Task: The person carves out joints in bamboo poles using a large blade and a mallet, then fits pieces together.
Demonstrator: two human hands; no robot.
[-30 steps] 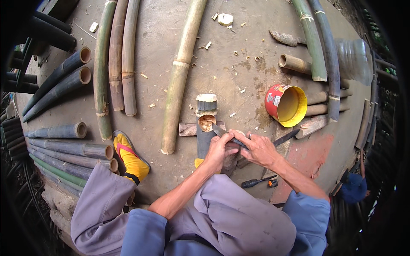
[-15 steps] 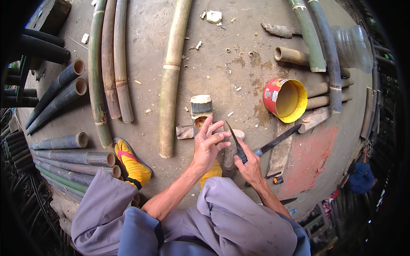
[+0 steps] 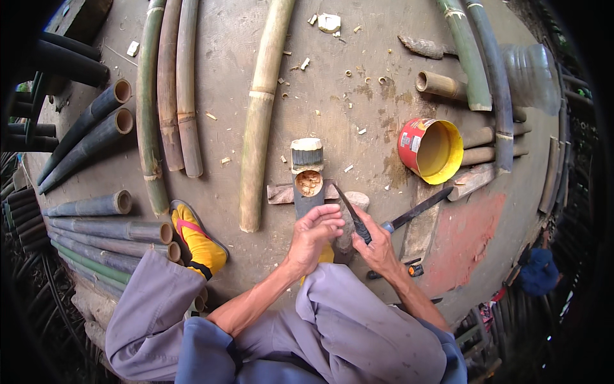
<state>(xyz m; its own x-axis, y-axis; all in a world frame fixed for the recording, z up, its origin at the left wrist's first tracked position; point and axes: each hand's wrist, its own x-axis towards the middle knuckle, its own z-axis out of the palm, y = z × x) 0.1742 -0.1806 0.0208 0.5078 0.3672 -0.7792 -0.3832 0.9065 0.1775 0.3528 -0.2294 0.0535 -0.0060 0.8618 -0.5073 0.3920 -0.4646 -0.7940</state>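
Observation:
My right hand (image 3: 376,248) is closed round the dark, ridged handle of a knife (image 3: 351,208), its narrow curved blade pointing up and away from me. Just left of it, my left hand (image 3: 313,235) hovers with loosely bent fingers, holding nothing. Beyond that hand lies a dark bamboo tube (image 3: 309,203), cut open on its upper side, with pale rough fibre showing in the hole. Its far end is a short dark section with a pale trimmed rim (image 3: 307,153). The tube rests across a wooden block (image 3: 280,194), and its near part is hidden by my left hand.
A long machete (image 3: 419,210) with a blue handle lies right of my hands, near a red and yellow bucket (image 3: 407,146). Long bamboo poles (image 3: 261,121) stretch ahead and left. Cut tubes (image 3: 109,235) are stacked by my left foot. Pale chips (image 3: 329,24) dot the floor.
My left hand has drawn back toward me and its fingers have curled in from spread, uncovering the hole in the bamboo tube. The knife stays in my right hand.

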